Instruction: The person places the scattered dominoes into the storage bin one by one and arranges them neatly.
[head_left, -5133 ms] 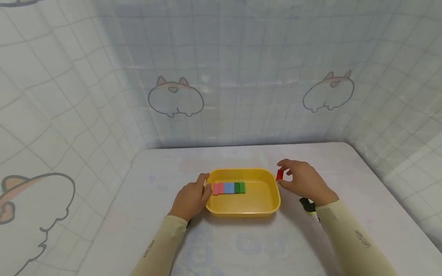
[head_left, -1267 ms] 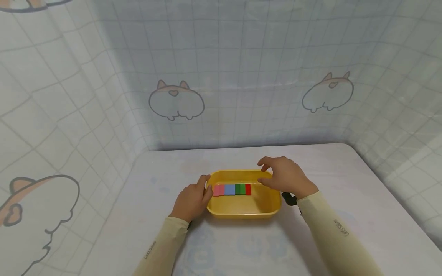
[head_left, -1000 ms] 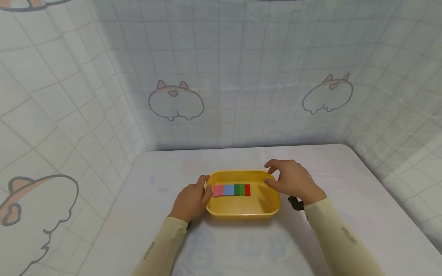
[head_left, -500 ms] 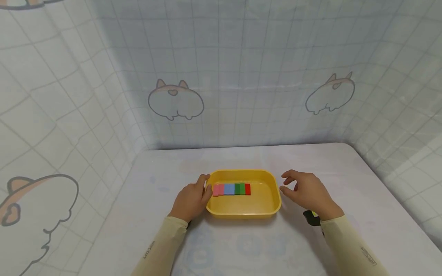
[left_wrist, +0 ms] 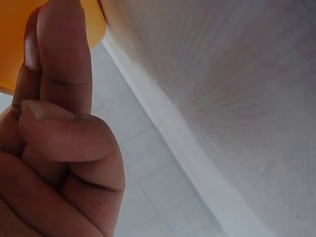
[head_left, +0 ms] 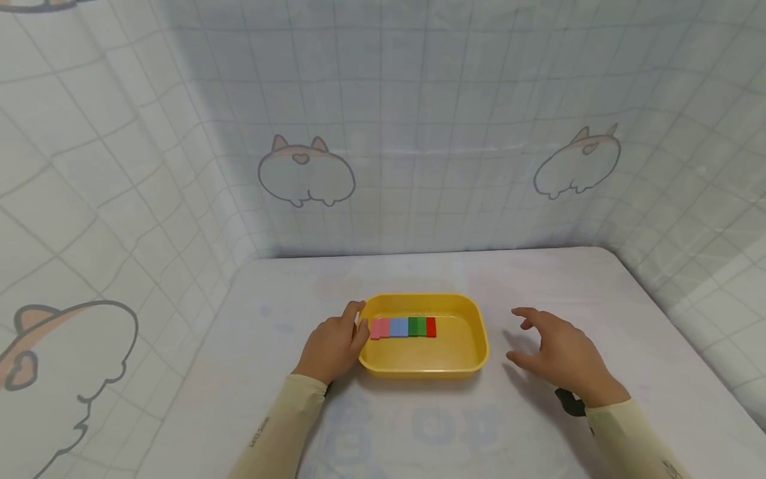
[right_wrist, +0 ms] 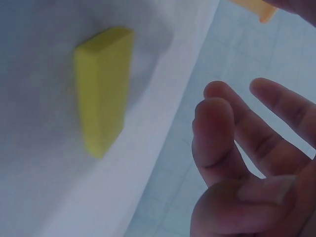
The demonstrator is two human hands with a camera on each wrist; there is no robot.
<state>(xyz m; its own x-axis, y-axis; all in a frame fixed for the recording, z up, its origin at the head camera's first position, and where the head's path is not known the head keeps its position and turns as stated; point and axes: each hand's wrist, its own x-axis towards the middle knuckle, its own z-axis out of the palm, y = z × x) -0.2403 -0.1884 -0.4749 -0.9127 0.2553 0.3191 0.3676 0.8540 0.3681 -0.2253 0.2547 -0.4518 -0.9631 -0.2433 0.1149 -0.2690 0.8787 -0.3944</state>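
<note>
My left hand [head_left: 330, 342] grips the left end of a yellow tray [head_left: 425, 372], its thumb over the rim. In the left wrist view, two fingers [left_wrist: 64, 49] reach up against the tray wall. Flat on the tray's floor lies a side-by-side row of coloured domino blocks: pink [head_left: 380, 328], blue [head_left: 399, 327], green [head_left: 417, 326], with a red block [head_left: 431, 326] at the right end. My right hand [head_left: 565, 356] hovers right of the tray, fingers apart and holding nothing. Near it, the right wrist view shows a yellow block [right_wrist: 106, 94] on the table, hidden in the head view.
The pale table [head_left: 287, 286] runs back to a fabric screen [head_left: 443, 199] with a grid pattern and printed animal shapes. Similar screens stand at left and right. A dark wrist strap [head_left: 570, 403] shows below my right hand.
The red block, earlier in my right hand, now lies at the row's right end. My right hand has let go and moved right, away from the tray. The left hand stays put.
</note>
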